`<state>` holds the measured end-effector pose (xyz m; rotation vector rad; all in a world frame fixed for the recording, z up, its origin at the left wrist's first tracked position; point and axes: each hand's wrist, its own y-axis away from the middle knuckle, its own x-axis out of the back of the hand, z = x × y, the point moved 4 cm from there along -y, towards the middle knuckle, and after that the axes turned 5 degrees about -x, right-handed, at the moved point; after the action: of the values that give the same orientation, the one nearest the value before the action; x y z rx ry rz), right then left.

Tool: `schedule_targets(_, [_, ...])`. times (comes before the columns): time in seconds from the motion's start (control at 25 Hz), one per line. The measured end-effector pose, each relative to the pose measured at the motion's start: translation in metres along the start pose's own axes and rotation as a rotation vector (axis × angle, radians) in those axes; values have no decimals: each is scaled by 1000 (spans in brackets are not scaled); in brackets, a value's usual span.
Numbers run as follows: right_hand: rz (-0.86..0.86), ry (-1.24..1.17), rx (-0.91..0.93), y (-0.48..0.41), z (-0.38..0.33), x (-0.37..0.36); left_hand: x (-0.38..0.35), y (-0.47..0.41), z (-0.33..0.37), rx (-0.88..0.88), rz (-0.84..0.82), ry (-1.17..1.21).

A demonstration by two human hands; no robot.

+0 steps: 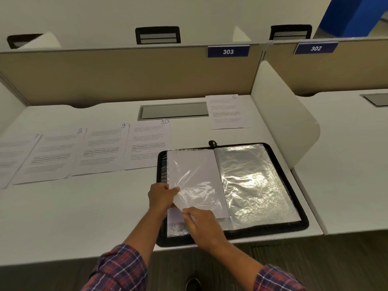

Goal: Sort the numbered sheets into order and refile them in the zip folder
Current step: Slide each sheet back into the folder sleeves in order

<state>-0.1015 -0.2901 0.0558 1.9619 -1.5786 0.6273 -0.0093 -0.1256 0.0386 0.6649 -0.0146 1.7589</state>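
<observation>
on the left of the white surface (84,206) i see four printed sheets in a row, edges touching or slightly overlapped: sheet 7 (12,158), sheet 8 (50,158), sheet 9 (100,150) and sheet 10 (147,143). each lies face up with its long axis running away from me, top edge toward the beige divider (126,76) and its handwritten number in the far right corner. sheet 10's near right corner is tucked under the zip folder (273,231), which lies open and flat on the right part of the surface by the near edge. its spine runs away from me with the far end leaning a little left, and the zip pull (212,143) sits at the far end. my left hand (160,196) is at the folder's left edge, thumb on top, fingers pressed together and pinching the left edge of a plastic sleeve (189,179) that puckers under the grip. a white sheet (195,164) lies within that sleeve, blank side up, long axis parallel to the spine. my right hand (201,221) is just beside the left, fingers bunched to a point and pinching the sheet's near left corner. right of the spine lies a crinkled clear sleeve (252,181), catching the light. farther back sits one more printed sheet (227,112), top toward the divider; i cannot tell its number. above it hangs a blue label reading 303 (228,51).
</observation>
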Motion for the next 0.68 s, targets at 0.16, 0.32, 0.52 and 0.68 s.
schedule_targets(0.16, [-84, 58, -19, -6, 10, -6, 1, 0, -7, -107, 66, -203])
schedule_targets(0.32, [22, 149, 5, -19, 29, 3, -3, 2, -11, -172, 76, -271])
schedule_targets(0.52, [141, 448, 32, -57, 65, 20, -18, 7, -10, -389, 114, -604])
schedule_targets(0.68, [116, 533, 25, -89, 86, 39, -38, 0, 8, -538, 103, -774])
